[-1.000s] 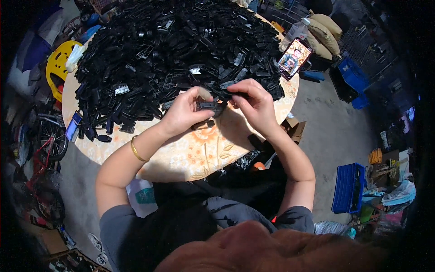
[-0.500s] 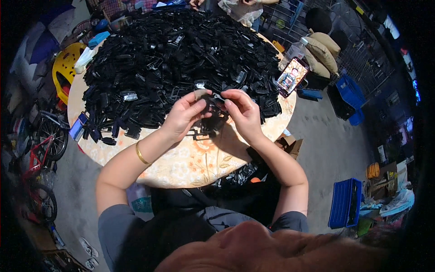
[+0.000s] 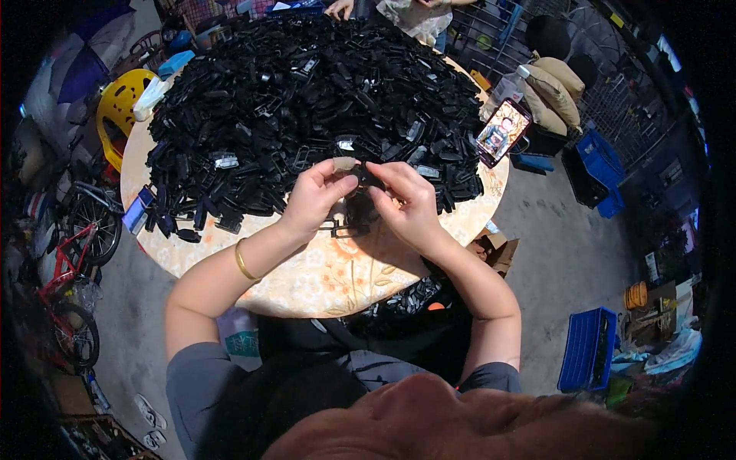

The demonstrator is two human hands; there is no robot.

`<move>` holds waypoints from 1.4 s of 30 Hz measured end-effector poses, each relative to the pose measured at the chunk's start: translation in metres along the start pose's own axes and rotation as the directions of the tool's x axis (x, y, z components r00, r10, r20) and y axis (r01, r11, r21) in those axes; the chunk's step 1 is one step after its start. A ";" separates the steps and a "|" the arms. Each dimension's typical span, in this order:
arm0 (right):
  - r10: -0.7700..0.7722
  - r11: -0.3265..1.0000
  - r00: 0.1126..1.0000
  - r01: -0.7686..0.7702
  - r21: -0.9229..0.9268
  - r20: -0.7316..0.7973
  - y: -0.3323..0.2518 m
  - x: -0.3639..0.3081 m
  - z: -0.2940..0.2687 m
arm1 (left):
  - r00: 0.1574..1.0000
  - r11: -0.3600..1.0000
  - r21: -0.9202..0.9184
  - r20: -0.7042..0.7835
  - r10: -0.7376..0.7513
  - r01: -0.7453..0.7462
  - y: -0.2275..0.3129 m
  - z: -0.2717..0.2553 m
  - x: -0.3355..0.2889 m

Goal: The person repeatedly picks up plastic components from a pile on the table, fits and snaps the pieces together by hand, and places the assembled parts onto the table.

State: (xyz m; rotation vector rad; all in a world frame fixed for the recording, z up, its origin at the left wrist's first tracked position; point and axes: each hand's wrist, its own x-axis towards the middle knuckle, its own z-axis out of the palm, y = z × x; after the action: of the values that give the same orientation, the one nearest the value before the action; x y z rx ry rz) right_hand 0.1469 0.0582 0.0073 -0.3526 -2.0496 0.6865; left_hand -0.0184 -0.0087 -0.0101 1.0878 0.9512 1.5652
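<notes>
- We see a round, flower-patterned table (image 3: 295,282), its far part covered by a heap of black plastic parts (image 3: 253,115).
- Over the heap's near edge, our left hand (image 3: 310,203) and right hand (image 3: 412,205) meet, the fingers of both pinching a small black piece (image 3: 366,177) between them.
- Just nearer us, a black frame (image 3: 351,231) lies on the table.
- At the table's right edge we have a lit smartphone (image 3: 504,132).
</notes>
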 end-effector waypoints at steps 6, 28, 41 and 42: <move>-0.041 0.997 0.999 0.042 -0.063 0.022 -0.009 0.002 -0.003 | 0.999 0.998 0.041 0.019 0.045 -0.046 0.004 0.001 -0.002; -0.084 0.984 0.976 0.113 -0.140 0.200 -0.011 0.004 -0.016 | 0.997 0.980 0.198 0.067 -0.038 0.024 0.021 -0.001 -0.001; -0.074 0.997 0.994 0.075 -0.007 0.082 -0.015 0.006 -0.009 | 0.993 0.966 -0.232 0.055 -0.104 0.114 0.016 0.005 -0.002; 0.161 0.943 0.985 -0.171 0.285 0.057 -0.010 0.002 -0.002 | 0.992 0.956 -0.272 0.095 -0.087 0.110 0.017 0.005 -0.002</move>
State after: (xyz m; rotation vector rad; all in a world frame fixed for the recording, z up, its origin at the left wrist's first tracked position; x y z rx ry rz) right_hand 0.1475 0.0516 0.0151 -0.3477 -1.9285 1.0879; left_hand -0.0184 -0.0143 0.0067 0.8859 0.6951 1.5071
